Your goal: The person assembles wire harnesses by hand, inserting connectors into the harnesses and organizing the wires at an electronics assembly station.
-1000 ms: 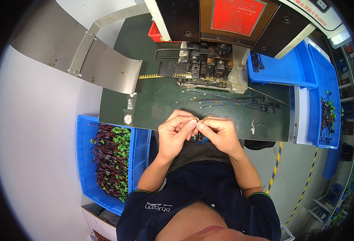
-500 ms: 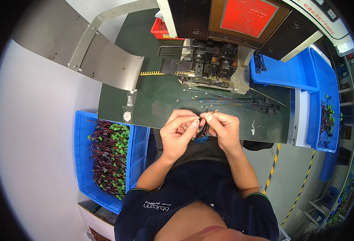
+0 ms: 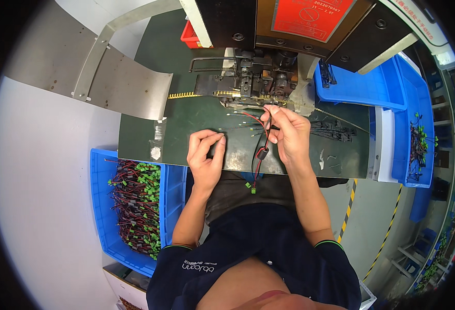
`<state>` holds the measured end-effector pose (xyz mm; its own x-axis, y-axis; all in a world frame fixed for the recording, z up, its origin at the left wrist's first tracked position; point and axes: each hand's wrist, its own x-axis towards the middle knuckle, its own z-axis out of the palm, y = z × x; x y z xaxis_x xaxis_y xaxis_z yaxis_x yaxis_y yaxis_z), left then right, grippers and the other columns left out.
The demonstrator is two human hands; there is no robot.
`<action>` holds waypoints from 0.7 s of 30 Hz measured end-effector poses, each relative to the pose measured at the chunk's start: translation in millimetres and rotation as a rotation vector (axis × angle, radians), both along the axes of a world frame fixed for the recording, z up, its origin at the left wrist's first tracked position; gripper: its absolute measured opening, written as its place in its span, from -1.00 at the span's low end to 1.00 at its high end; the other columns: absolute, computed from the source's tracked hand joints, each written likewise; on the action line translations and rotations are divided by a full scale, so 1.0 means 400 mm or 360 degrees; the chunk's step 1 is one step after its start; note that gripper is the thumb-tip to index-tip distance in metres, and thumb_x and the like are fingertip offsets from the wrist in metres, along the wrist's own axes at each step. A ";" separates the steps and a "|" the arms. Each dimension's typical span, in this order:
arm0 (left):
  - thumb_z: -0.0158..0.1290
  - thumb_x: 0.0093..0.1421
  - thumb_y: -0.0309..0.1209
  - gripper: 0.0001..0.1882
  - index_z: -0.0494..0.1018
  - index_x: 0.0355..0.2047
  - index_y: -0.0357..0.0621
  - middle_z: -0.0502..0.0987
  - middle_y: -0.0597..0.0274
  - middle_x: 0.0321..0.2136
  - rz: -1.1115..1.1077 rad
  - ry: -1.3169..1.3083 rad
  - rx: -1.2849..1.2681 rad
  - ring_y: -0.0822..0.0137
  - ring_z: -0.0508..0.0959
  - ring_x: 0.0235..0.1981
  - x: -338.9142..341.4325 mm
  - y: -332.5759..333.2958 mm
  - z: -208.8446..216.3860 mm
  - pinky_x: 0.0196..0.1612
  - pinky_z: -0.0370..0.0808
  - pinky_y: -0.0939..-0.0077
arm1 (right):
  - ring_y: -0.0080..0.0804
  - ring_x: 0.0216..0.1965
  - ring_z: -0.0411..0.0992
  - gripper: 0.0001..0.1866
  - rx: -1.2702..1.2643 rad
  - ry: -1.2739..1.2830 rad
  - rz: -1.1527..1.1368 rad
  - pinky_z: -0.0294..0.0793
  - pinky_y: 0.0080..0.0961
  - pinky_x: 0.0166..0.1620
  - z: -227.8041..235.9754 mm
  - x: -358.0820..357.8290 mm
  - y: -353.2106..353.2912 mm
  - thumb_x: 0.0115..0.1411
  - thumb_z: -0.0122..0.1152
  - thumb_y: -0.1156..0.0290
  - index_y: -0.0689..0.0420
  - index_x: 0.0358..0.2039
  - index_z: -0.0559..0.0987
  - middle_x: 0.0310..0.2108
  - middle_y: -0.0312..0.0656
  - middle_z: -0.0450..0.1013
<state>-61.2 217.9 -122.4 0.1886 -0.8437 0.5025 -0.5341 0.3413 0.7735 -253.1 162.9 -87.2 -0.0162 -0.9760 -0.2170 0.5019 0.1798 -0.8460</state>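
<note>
A red-and-black wire harness (image 3: 262, 153) hangs past the near edge of the counter (image 3: 183, 126) because the fingers of the right hand (image 3: 291, 132) pinch its upper end, seemingly to steady it before the machine (image 3: 266, 77). The left hand (image 3: 205, 155) curls its fingers; whether they grip anything cannot be told.

A red bin (image 3: 188, 39) sits on the worktop (image 3: 142, 124). Striped tape (image 3: 347, 212) lines the floor (image 3: 369, 206). Far right, perhaps shelves (image 3: 440, 105), blurred.
</note>
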 end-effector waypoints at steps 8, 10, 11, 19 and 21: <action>0.26 0.08 -0.62 -0.87 0.61 -0.32 -0.29 0.54 0.13 -0.32 -0.0030 0.0007 0.0019 0.23 0.54 -0.29 -0.006 -0.011 -0.003 -0.22 0.47 0.44 | -0.67 -0.52 0.41 -0.80 0.0089 -0.0044 0.0027 0.24 -0.76 -0.61 -0.004 -0.002 -0.017 0.31 0.23 0.41 0.31 -0.26 0.66 -0.42 -0.18 0.58; 0.26 0.08 -0.62 -0.87 0.61 -0.32 -0.28 0.54 0.12 -0.32 -0.0037 0.0001 0.0015 0.22 0.54 -0.29 -0.007 -0.014 0.000 -0.22 0.47 0.44 | -0.67 -0.52 0.41 -0.80 0.0106 -0.0058 0.0046 0.24 -0.75 -0.61 -0.001 -0.003 -0.019 0.31 0.22 0.40 0.30 -0.25 0.66 -0.43 -0.19 0.58; 0.26 0.08 -0.62 -0.87 0.61 -0.32 -0.28 0.54 0.12 -0.32 -0.0038 0.0003 0.0020 0.22 0.54 -0.29 -0.007 -0.015 -0.002 -0.22 0.47 0.44 | -0.67 -0.52 0.41 -0.80 0.0110 -0.0056 0.0045 0.24 -0.75 -0.61 -0.002 -0.004 -0.020 0.31 0.22 0.40 0.30 -0.25 0.66 -0.43 -0.19 0.58; 0.26 0.07 -0.63 -0.86 0.60 -0.32 -0.29 0.55 0.12 -0.33 -0.0054 -0.0016 0.0031 0.21 0.54 -0.30 -0.006 -0.015 -0.005 -0.23 0.47 0.42 | -0.67 -0.53 0.41 -0.80 0.0136 -0.0078 0.0080 0.23 -0.73 -0.59 0.002 -0.008 -0.021 0.30 0.23 0.40 0.30 -0.24 0.65 -0.43 -0.19 0.58; 0.26 0.08 -0.63 -0.86 0.60 -0.32 -0.29 0.55 0.12 -0.33 -0.0058 -0.0012 0.0028 0.22 0.54 -0.30 -0.003 -0.014 -0.003 -0.23 0.47 0.42 | -0.67 -0.53 0.41 -0.80 0.0128 -0.0087 0.0083 0.23 -0.73 -0.59 0.000 -0.007 -0.020 0.30 0.23 0.40 0.30 -0.25 0.65 -0.43 -0.19 0.58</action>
<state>-62.6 212.3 -123.5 0.1537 -0.8587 0.4889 -0.5274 0.3472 0.7755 -256.0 155.0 -87.1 0.0480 -0.9546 -0.2941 0.5350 0.2732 -0.7994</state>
